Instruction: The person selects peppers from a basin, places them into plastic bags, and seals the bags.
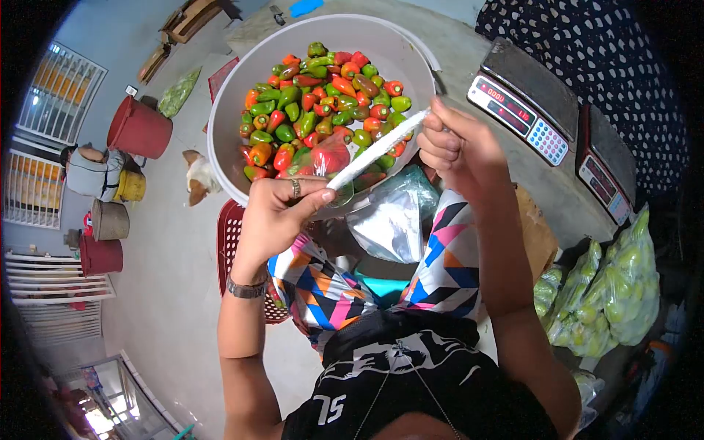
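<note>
A narrow white strip is stretched taut on a slant between my two hands. My left hand pinches its lower end between thumb and fingers. The upper end is in the closed fingers of my right hand. Shiny clear plastic with red peppers showing through lies just beyond my left fingers; whether it joins the strip I cannot tell. Below is a large pale tub of red and green peppers. Clear plastic bags rest by my knees, under the strip.
Two digital scales stand on the right. Bags of green produce lie below them. A red perforated basket sits beside my left leg. A white and brown animal is on the floor, near red buckets.
</note>
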Tool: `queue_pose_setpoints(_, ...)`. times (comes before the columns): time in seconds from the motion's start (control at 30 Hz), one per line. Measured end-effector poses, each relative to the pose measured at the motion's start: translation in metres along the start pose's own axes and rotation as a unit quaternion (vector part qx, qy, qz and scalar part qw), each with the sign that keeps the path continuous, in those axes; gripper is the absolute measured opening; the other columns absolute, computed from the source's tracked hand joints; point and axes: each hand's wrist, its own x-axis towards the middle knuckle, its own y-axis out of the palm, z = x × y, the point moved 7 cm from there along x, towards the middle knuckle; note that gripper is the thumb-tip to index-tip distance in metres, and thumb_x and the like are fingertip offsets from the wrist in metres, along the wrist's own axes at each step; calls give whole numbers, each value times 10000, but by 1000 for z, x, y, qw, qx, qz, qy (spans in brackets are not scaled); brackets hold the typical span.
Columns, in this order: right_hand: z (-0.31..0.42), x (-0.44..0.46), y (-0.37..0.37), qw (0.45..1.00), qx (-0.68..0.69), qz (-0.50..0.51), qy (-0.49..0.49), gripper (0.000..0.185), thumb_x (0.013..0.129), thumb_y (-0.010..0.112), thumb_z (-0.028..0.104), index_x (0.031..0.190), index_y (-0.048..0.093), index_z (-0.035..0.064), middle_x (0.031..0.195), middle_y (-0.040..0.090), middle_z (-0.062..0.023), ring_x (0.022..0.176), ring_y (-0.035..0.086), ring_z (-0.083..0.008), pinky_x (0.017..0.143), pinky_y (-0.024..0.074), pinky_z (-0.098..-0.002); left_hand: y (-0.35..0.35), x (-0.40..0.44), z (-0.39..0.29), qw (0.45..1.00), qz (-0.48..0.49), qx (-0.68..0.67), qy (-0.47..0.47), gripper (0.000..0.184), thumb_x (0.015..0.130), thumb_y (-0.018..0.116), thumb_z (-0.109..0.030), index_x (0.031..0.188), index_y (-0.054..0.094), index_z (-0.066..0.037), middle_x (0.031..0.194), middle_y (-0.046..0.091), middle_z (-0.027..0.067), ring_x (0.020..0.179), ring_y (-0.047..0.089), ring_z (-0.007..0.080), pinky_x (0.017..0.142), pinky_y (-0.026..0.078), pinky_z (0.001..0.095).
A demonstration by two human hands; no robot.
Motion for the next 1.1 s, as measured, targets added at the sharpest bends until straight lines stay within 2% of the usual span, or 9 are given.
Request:
queue_pose_setpoints(0.2, -23, -18, 40, 997, -67, 48, -5, 319, 1059, 519, 336, 897, 535, 62, 639, 375, 61, 532, 317, -48, 509, 271, -230, -5, 54, -16, 887, -76, 449, 80, 217, 868, 781, -215, 911, 776, -3, 690, 712, 139, 585, 685, 154, 588, 533, 331)
queue_pose_setpoints(0.3, -37, -36, 45, 995, -57, 85, -2, 334, 1053, 516, 355, 891, 538, 63, 661, 393, 52, 559, 340, -45, 519, 248, -222, 0, 80, -34, 888, -165, 393, 174, 231, 864, 767, -302, 870, 799, -72, 683, 719, 109, 564, 692, 224, 554, 533, 377)
queue_pose_setpoints(0.4, -63, -51, 22, 992, -128, -1, 16, 321, 1056, 504, 337, 888, 538, 66, 681, 408, 50, 579, 344, -40, 522, 242, -219, -6, 97, -55, 980, -123, 157, -15, 167, 898, 735, -179, 939, 803, -33, 726, 747, 92, 635, 697, 116, 633, 549, 281)
queue_pose_setpoints(0.53, -137, -38, 15, 979, 106, 168, 47, 310, 1077, 491, 326, 911, 535, 68, 715, 434, 17, 605, 367, -78, 536, 281, -228, 43, 93, -74, 970, 72, -232, 2, 136, 870, 681, 15, 962, 781, 15, 886, 763, 90, 759, 703, 143, 756, 569, 287)
queue_pose_setpoints(0.6, -140, -18, -7, 970, 139, 199, -4, 295, 1038, 572, 339, 919, 553, 70, 747, 477, 1, 638, 412, -94, 566, 331, -239, 60, 70, -91, 962, 143, -225, 57, 122, 848, 698, 31, 942, 775, 26, 901, 758, 114, 794, 700, 161, 780, 561, 300)
queue_pose_setpoints(0.73, -106, 13, -66, 995, -83, -45, 17, 246, 999, 627, 300, 913, 604, 71, 785, 539, 26, 669, 450, -56, 567, 318, -235, 31, 55, -82, 964, 137, -193, 125, 81, 844, 705, 31, 905, 753, 56, 966, 741, 164, 900, 689, 198, 826, 546, 323)
queue_pose_setpoints(0.77, -77, 11, -47, 992, -117, 48, 0, 255, 999, 622, 293, 883, 610, 67, 732, 506, 47, 633, 427, -48, 546, 308, -237, 19, 53, -78, 970, 114, -155, 148, 85, 858, 699, 25, 919, 753, 52, 980, 739, 161, 916, 686, 195, 835, 544, 324)
queue_pose_setpoints(1.0, -9, -32, 63, 851, -466, -71, -231, 324, 1055, 493, 316, 880, 598, 64, 660, 435, 50, 567, 392, -70, 523, 310, -263, 8, 71, -63, 976, -177, 66, 111, 140, 950, 661, -79, 1005, 751, 12, 916, 751, 28, 820, 651, 64, 753, 521, 239)
queue_pose_setpoints(1.1, -89, -12, 62, 995, -59, 26, -76, 255, 1054, 505, 271, 884, 584, 97, 660, 419, 39, 564, 376, -96, 530, 303, -264, 29, 76, -74, 980, -124, -141, 60, 151, 958, 665, -91, 1044, 739, 8, 815, 715, 18, 699, 579, 65, 635, 464, 226)
